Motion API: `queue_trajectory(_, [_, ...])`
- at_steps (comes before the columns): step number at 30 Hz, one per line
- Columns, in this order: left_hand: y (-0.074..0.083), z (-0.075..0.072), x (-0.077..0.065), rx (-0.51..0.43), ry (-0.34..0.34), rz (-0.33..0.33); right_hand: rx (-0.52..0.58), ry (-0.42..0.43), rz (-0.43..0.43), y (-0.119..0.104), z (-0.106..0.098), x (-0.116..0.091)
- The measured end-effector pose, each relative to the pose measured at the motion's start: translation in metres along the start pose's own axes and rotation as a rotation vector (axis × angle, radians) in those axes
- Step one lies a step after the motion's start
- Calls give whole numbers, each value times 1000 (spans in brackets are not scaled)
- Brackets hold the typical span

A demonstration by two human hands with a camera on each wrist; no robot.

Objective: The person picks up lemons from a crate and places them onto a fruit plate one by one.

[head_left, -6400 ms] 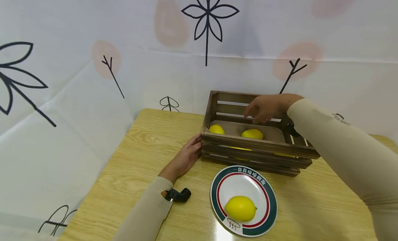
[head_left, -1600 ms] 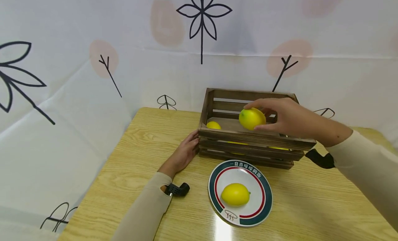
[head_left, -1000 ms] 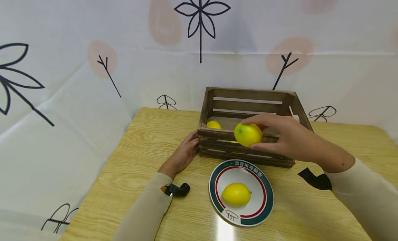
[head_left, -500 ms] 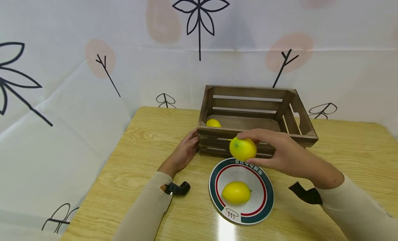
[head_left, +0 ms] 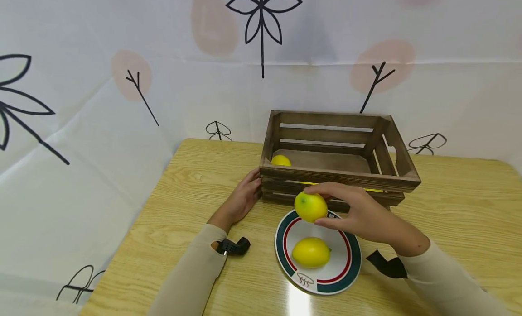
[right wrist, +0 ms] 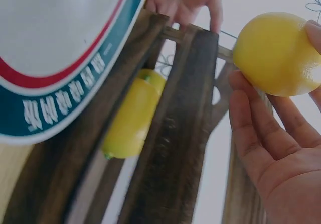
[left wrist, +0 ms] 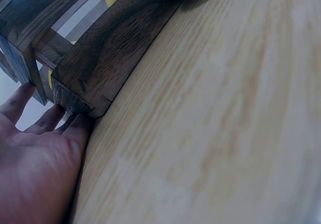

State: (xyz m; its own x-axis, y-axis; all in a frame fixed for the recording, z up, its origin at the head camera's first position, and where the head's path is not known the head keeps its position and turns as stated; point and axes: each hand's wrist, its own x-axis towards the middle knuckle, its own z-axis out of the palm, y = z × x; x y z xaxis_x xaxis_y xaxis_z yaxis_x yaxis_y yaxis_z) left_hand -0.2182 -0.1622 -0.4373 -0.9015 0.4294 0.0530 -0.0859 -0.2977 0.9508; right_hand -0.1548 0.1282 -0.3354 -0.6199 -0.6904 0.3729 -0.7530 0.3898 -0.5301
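My right hand pinches a yellow lemon between thumb and fingers, above the far rim of a plate. The right wrist view shows that lemon at the fingertips. The plate is white with a dark green rim and a red ring, and a second lemon lies on it. My left hand touches the left end of a brown slatted wooden crate. In the left wrist view its fingertips rest against the crate's slats. Another lemon sits in the crate's left corner.
More yellow fruit shows through the crate's front slats, including a lemon in the right wrist view. The light wooden table ends at a white patterned cloth behind and to the left.
My right hand reached into the crate, took hold of a lemon, lifted it over the front slats and brought it down toward the plate. The left hand stayed at the crate's end.
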Motion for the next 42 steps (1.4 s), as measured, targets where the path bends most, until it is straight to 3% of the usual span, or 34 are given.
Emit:
queue_trajectory(7, [-2,2,1,6,-5,-11,27,0,36,11,11,-5])
queue_trajectory(17, [3,0,1,-3,12,-3,115,-83,60,28,22,-1])
queue_trajectory(27, [1,1,2,-15,10,-13,130,-225,161,40,25,-6])
queue_trajectory(42, [1,1,0,15,-1,4,146,-334,274,42,27,-8])
